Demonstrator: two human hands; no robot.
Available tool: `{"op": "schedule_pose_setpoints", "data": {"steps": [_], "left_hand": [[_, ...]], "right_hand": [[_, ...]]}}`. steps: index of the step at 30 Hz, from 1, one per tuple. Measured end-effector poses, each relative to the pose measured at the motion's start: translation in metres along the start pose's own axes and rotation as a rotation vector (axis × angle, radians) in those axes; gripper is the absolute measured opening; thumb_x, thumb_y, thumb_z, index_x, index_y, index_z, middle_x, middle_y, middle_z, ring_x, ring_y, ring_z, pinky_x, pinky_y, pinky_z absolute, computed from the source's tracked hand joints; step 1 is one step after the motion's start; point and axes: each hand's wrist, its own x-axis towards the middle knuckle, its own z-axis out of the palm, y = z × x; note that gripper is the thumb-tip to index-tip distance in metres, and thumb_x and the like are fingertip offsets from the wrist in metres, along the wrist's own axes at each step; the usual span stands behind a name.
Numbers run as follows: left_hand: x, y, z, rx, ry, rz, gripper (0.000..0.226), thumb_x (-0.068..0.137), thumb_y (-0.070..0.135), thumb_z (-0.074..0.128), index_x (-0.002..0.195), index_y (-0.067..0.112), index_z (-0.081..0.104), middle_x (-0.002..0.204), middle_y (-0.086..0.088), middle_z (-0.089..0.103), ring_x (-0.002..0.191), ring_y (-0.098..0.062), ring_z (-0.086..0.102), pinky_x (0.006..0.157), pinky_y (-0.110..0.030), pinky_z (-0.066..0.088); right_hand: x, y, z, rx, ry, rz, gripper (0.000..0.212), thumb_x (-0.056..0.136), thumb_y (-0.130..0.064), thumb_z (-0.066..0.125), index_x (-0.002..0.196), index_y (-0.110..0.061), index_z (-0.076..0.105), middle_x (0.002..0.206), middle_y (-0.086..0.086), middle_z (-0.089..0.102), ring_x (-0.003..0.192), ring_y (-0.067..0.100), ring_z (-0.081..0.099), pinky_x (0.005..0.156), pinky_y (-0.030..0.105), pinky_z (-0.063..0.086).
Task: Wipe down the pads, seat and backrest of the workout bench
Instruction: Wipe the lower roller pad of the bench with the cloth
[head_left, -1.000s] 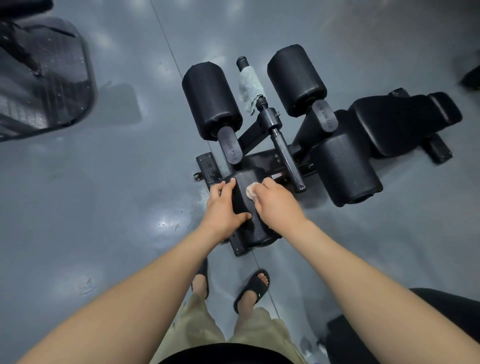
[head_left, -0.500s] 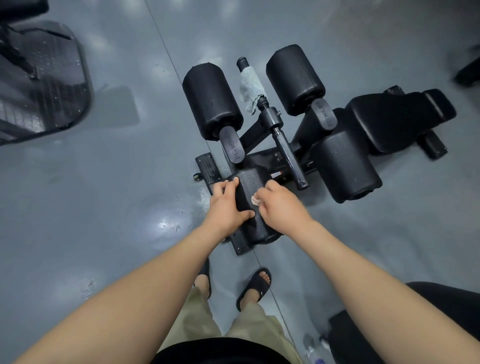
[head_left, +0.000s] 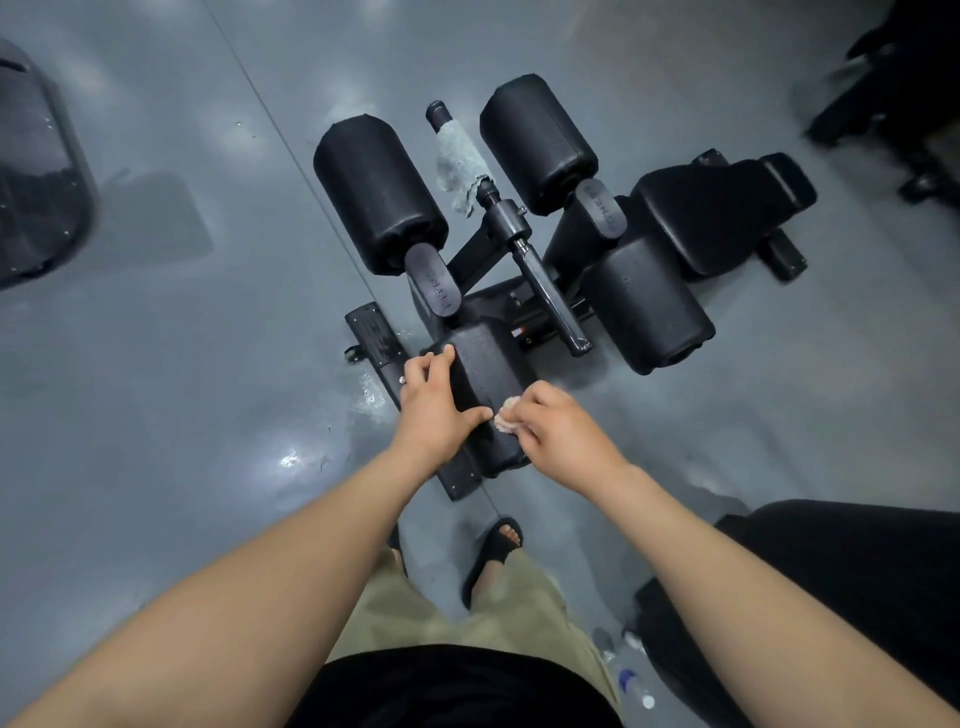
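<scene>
A black workout bench lies on the grey floor below me. Its nearest roller pad (head_left: 485, 371) is between my hands. My left hand (head_left: 436, 402) grips the pad's left side, thumb across the top. My right hand (head_left: 558, 434) pinches a small pale wipe (head_left: 508, 420) and presses it on the pad's near end. Two upper roller pads (head_left: 379, 192) (head_left: 535, 137) and a lower right pad (head_left: 647, 304) sit beyond. The seat (head_left: 717, 213) extends to the right. A grey cloth (head_left: 460, 161) hangs on the centre bar.
Another black machine (head_left: 36, 187) stands at the far left. Dark equipment (head_left: 904, 93) fills the top right corner, and a black padded object (head_left: 841, 587) is by my right arm. A plastic bottle (head_left: 636, 686) lies near my sandalled feet (head_left: 496, 551).
My right hand has dragged the wipe along the nearest pad toward me, from its far end to its near end. My left hand has kept its grip on the pad.
</scene>
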Motion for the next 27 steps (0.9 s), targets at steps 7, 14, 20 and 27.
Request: {"op": "schedule_pose_setpoints", "data": {"steps": [7, 14, 20, 27], "left_hand": [[-0.005, -0.002, 0.005, -0.028, 0.045, -0.003, 0.102, 0.077, 0.040, 0.084, 0.157, 0.032, 0.022, 0.152, 0.001, 0.019, 0.142, -0.030, 0.029, 0.119, -0.044, 0.031], [-0.027, 0.006, 0.021, -0.102, 0.221, -0.043, 0.071, 0.080, 0.032, 0.083, 0.140, 0.035, 0.044, 0.133, 0.000, 0.032, 0.123, -0.026, 0.048, 0.106, -0.035, 0.042], [-0.038, 0.021, 0.031, -0.134, 0.234, -0.145, 0.060, 0.086, 0.033, 0.077, 0.139, 0.034, 0.048, 0.122, -0.002, 0.044, 0.111, -0.023, 0.059, 0.102, -0.038, 0.048], [-0.067, 0.026, 0.053, -0.246, 0.260, -0.264, 0.062, 0.094, 0.028, 0.068, 0.147, 0.045, 0.039, 0.133, -0.007, 0.043, 0.098, -0.028, 0.065, 0.098, -0.038, 0.050]], "right_hand": [[0.040, -0.008, -0.011, -0.077, 0.007, 0.025, 0.023, 0.089, -0.009, 0.064, 0.111, -0.012, 0.069, 0.103, 0.009, 0.058, 0.095, 0.032, 0.058, 0.079, 0.035, 0.045], [0.015, 0.019, -0.012, 0.044, -0.028, -0.065, 0.019, 0.086, -0.010, 0.070, 0.104, -0.017, 0.074, 0.093, 0.001, 0.055, 0.084, 0.023, 0.060, 0.069, 0.028, 0.045], [-0.001, 0.043, -0.024, 0.051, -0.201, -0.250, 0.020, 0.083, -0.014, 0.066, 0.101, -0.021, 0.074, 0.094, 0.000, 0.054, 0.080, 0.020, 0.060, 0.072, 0.034, 0.051], [0.012, 0.047, -0.017, 0.077, -0.115, -0.323, 0.020, 0.087, -0.009, 0.065, 0.106, -0.014, 0.072, 0.097, 0.007, 0.053, 0.084, 0.029, 0.060, 0.077, 0.043, 0.053]]}}
